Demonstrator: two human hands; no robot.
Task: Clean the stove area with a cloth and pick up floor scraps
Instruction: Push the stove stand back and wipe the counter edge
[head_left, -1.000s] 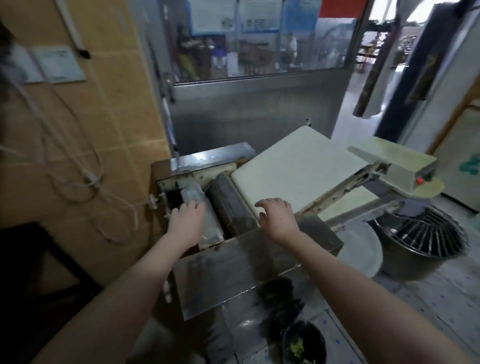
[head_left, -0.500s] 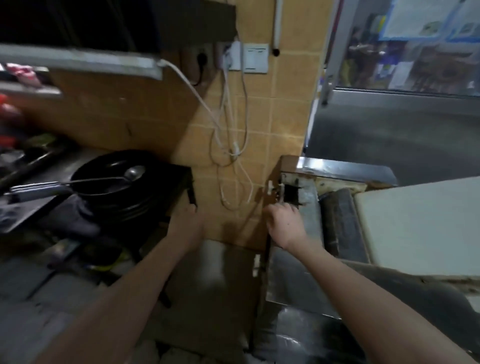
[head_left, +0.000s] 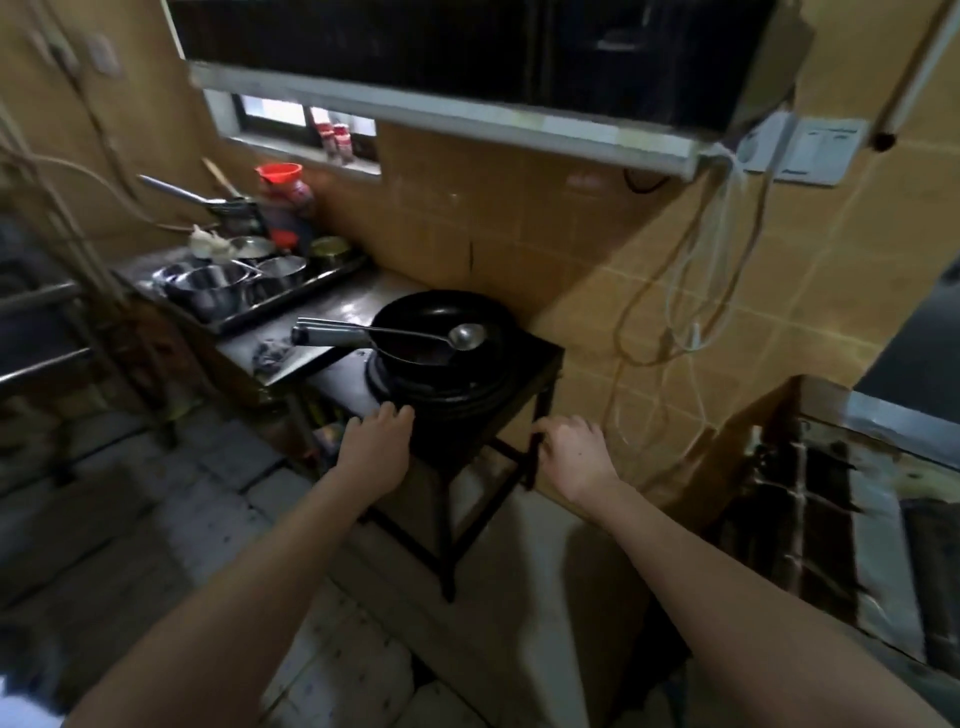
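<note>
Both hands are at the stove (head_left: 543, 356), which stands at 12 o'clock. Left hand (head_left: 376, 447) rests on its front edge with loose fingers and holds nothing. Right hand (head_left: 574, 457) is by the stove leg, fingers bent a little, holding nothing. A pan (head_left: 441, 317) with a spoon (head_left: 467, 336) sits on the stove.

Two hands (head_left: 376, 447); one wok (head_left: 441, 312); one ladle (head_left: 466, 336); two spice bottles (head_left: 342, 139).

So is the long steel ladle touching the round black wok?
Touching. Head view: the steel ladle lies across the black wok, bowl resting inside it.
</note>
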